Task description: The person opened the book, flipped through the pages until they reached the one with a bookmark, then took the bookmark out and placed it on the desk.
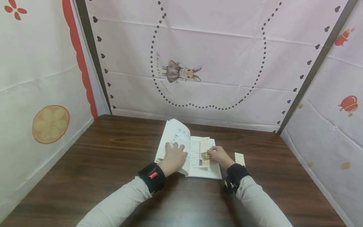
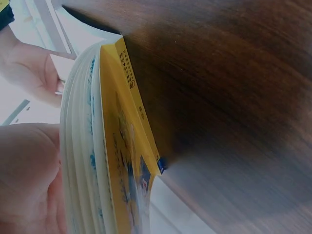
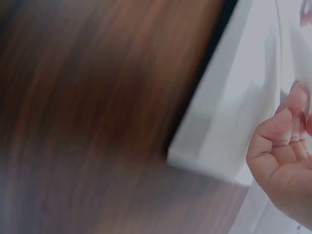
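Observation:
An open book point(image 1: 195, 171) lies on the table, its left pages raised and curving over. My left hand point(image 1: 173, 157) rests on those left pages with fingers spread. In the left wrist view the palm point(image 2: 27, 170) is against the page side, and the yellow cover point(image 2: 114, 97) faces outward. My right hand point(image 1: 220, 156) pinches a cream bookmark point(image 1: 204, 143) with a printed picture at its right edge, over the right page. The right wrist view shows curled fingers point(image 3: 278, 126) beside the white pages point(image 3: 219, 117); the bookmark is barely visible there.
A second cream card point(image 1: 239, 157) lies on the dark wooden table point(image 1: 122, 138) to the right of the book, partly behind the right wrist. Printed cloth walls point(image 1: 212, 63) enclose the table at the back and both sides.

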Tool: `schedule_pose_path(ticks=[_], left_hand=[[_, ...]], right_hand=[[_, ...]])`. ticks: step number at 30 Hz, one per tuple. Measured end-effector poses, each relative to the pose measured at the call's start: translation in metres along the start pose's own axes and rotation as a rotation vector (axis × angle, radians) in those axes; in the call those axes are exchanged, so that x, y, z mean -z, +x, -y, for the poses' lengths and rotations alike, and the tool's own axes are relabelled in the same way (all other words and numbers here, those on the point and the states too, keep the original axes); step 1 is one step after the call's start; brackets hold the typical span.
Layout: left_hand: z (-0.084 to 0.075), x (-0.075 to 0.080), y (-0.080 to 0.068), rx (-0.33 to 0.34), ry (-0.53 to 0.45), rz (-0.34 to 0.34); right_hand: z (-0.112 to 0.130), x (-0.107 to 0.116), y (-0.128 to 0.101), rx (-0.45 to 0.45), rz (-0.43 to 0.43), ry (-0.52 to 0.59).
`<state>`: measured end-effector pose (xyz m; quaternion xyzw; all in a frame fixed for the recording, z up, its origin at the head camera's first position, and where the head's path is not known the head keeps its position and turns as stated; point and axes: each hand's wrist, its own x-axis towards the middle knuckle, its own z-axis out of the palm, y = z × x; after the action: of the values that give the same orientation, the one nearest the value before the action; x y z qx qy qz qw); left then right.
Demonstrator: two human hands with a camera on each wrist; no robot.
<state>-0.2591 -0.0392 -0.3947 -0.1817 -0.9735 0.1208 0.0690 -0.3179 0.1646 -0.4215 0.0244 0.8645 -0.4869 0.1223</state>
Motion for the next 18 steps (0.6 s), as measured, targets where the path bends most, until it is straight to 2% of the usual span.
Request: schedule_pose_path(ticks=[7, 12, 14, 15, 18], left_hand=[[-0.001, 0.003, 0.001, -0.016, -0.005, -0.008], [0.002, 0.001, 0.001, -0.033, -0.036, -0.014], [0.006, 0.001, 0.001, -0.051, -0.055, -0.045], [0.007, 0.001, 0.001, -0.063, -0.061, -0.062], [0.010, 0.005, 0.000, -0.107, -0.070, -0.140]], right_hand=[[-0.020, 0.056, -0.018, 0.079, 0.029, -0.001], [-0.044, 0.096, -0.031, 0.063, 0.059, -0.028], [-0.060, 0.111, -0.030, 0.046, 0.050, -0.035], [-0.075, 0.119, -0.024, 0.063, 0.054, -0.023], [-0.097, 0.134, -0.022, 0.000, -0.006, -0.069]])
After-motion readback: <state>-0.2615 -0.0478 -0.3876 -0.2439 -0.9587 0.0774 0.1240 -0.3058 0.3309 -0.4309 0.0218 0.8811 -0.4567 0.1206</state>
